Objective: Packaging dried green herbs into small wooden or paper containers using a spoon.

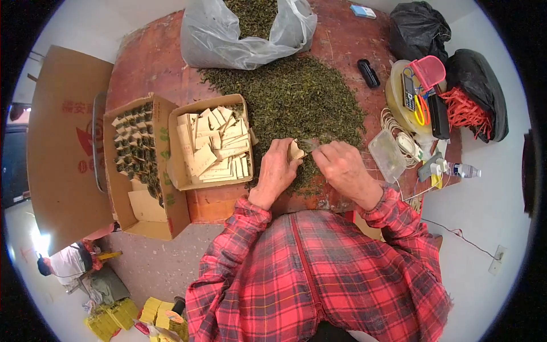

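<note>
My left hand [275, 169] grips a small tan paper packet [295, 150], its mouth gaping upward. Close on its right, my right hand [345, 166] pinches a small clear plastic piece [308, 142], blurred and partly hidden by the fingers; its exact kind is unclear. Both hands hover over the near side of a wide heap of dried dark green leaves [299, 94]. Left of the heap, a shallow cardboard box [175, 181] holds many flat paper packets [218, 149]. Beside that stands a longer cardboard carton [175, 205] with rows of leaf-filled packets [136, 141].
A clear plastic bag [252, 53] of leaves stands behind the heap. At right are a tub [395, 94] with scissors [421, 110] and a phone [409, 89], a clear plastic box [386, 156], coiled cable [391, 124] and a bottle [466, 171]. A person [66, 263] sits at lower left.
</note>
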### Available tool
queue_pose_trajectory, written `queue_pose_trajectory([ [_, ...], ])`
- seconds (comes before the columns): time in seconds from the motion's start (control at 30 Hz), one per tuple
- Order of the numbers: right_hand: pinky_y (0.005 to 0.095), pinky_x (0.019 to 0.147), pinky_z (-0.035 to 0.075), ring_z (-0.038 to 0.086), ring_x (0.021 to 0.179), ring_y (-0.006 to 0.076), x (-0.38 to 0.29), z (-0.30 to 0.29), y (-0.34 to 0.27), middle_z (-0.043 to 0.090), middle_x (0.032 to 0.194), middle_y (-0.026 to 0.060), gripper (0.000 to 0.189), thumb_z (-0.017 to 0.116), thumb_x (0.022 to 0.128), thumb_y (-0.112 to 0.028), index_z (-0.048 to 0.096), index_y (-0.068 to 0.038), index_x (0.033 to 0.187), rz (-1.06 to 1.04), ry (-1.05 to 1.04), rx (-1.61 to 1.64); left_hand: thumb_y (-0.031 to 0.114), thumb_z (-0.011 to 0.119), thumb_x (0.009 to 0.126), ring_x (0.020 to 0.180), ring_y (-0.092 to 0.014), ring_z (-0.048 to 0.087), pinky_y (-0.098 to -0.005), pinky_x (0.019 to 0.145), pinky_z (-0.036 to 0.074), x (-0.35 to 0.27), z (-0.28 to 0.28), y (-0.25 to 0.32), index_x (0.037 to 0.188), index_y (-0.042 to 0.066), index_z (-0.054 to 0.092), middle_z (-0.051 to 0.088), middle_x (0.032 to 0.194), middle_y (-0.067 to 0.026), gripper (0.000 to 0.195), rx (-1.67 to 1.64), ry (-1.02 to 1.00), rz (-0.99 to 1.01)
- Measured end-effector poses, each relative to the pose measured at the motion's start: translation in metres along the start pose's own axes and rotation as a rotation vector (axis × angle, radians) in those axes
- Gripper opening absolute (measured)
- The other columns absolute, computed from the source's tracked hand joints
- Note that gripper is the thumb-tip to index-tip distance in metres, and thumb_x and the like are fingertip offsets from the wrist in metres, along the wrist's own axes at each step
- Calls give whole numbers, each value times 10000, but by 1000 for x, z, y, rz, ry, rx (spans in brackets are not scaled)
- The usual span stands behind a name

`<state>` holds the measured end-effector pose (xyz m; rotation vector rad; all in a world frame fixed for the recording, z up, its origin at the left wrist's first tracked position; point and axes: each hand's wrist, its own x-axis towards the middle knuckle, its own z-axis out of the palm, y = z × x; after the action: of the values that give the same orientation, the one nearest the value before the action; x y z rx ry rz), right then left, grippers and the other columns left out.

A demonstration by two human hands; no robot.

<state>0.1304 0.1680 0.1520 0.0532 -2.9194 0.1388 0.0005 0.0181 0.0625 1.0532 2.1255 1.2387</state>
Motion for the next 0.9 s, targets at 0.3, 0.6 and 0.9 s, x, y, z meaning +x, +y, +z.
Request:
queue_pose_trajectory([
  [0.3, 370, 717, 516, 644, 820, 240, 4, -9, 1, 620, 878, 70, 218, 646, 830, -124, 676, -21, 1020, 5, -47, -65, 14, 817, 801, 1024, -451, 656, -492, 860, 557, 0, 1, -2, 1303, -10, 604, 628, 1157, -242, 546, -19, -6, -20],
  [0.6, 467, 670, 557, 690, 777, 336, -13, 0, 28, 665, 844, 129, 248, 636, 784, 5, 706, -42, 1018, 244, 45, 63, 19, 843, 806, 823, -304, 682, -396, 726, 573, -3, -2, -3, 1288, -24, 620, 634, 1063, -179, 533, 0, 65, 35],
  [0.9, 485, 697, 587, 712, 777, 389, -22, 54, 46, 700, 859, 152, 211, 648, 827, 7, 736, -60, 1007, 469, -87, 50, 17, 840, 813, 786, -275, 691, -376, 723, 577, -5, -6, -3, 1303, -34, 608, 636, 1068, -174, 544, -16, 45, 9],
])
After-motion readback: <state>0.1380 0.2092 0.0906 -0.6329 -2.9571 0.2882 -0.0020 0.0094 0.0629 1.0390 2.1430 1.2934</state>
